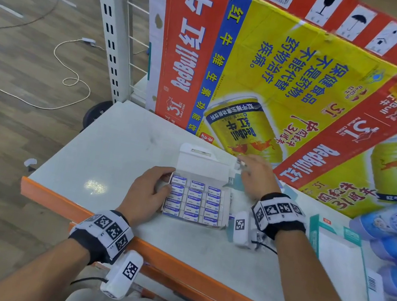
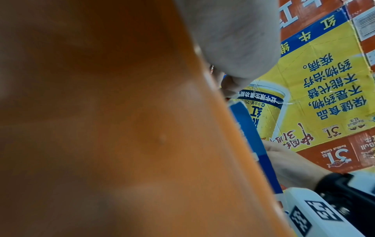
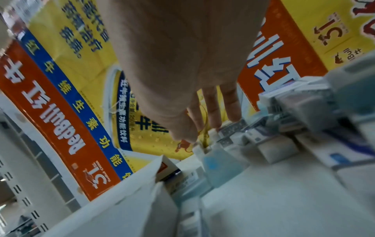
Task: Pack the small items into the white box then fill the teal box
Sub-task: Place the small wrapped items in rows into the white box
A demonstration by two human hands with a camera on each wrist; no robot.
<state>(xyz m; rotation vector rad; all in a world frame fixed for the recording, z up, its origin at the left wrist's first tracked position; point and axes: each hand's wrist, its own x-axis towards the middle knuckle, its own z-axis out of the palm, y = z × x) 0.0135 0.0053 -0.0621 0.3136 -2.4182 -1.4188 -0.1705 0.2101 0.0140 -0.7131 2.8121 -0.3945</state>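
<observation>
1. White cardboard box lies open on the pale counter, its rows filled with small blue-and-white erasers.
2. Left hand: grip curled on the box's left edge, steadying it.
3. Right hand: fingers spread, reaching to loose small items behind the box; whether anything is pinched cannot be told.
4. Teal-edged flat box sits open at the right, apparently unfilled.
5. Judgement: first stage nearly complete; teal box remains.
</observation>
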